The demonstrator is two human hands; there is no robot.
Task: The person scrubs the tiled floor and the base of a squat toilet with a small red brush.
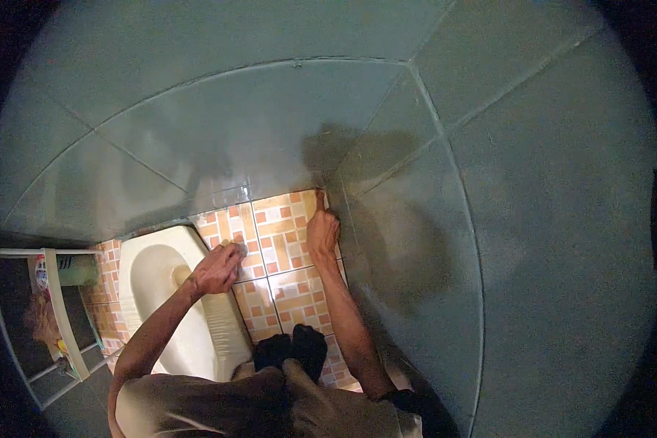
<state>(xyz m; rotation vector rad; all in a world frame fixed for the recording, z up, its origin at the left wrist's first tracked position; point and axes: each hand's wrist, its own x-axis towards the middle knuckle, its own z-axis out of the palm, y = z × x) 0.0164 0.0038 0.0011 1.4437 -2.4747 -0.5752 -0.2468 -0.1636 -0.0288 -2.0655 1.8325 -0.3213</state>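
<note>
My left hand [220, 269] is closed, fingers bent down, over the right rim of a cream squat toilet [223, 325]. A small pale patch shows by its fingertips; I cannot make out what it is. My right hand [323, 235] reaches forward to the far right corner of the patterned tile floor [276, 228]. Its index finger is stretched out, with the tip at the edge where floor meets wall. The other fingers are curled under, and whatever may be in the palm is hidden.
Grey-green tiled walls [270, 117] rise ahead and on the right [562, 219], close beside my right arm. At the left stands a white-framed rack [67, 314] with a green container [78, 269] and other items. My dark-covered feet [290, 346] are on the floor beside the toilet.
</note>
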